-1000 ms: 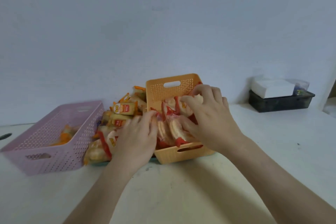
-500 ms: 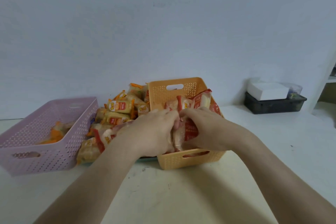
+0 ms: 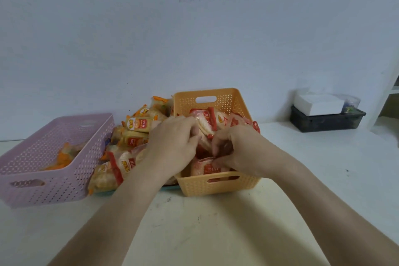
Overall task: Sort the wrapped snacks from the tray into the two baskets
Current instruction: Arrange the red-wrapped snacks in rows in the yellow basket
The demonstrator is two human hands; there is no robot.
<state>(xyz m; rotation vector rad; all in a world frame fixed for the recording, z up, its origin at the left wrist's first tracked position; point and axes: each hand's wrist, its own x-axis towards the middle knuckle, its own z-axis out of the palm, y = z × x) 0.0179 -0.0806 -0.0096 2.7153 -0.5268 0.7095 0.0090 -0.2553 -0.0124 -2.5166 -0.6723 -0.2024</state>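
Note:
An orange basket (image 3: 220, 184) stands in the middle of the table, heaped with red-striped wrapped snacks (image 3: 210, 120). Both hands are inside it. My left hand (image 3: 172, 144) has its fingers curled round the red snacks at the basket's left side. My right hand (image 3: 237, 147) pinches red snack wrappers near the basket's middle. To the left, a pile of wrapped snacks (image 3: 133, 136), some orange, some red, covers a teal tray (image 3: 170, 188) of which only a thin front edge shows. A pink basket (image 3: 49, 183) at far left holds a few orange-wrapped snacks (image 3: 62, 157).
A dark bin (image 3: 323, 123) with a white box (image 3: 317, 103) on top stands at the back right against the wall. The white table top (image 3: 194, 233) stretches in front of the baskets. A white shelf edge (image 3: 388, 97) shows at far right.
Both hands have come together over the orange basket and dug into the red snacks. My left hand moved right from the tray pile into the basket.

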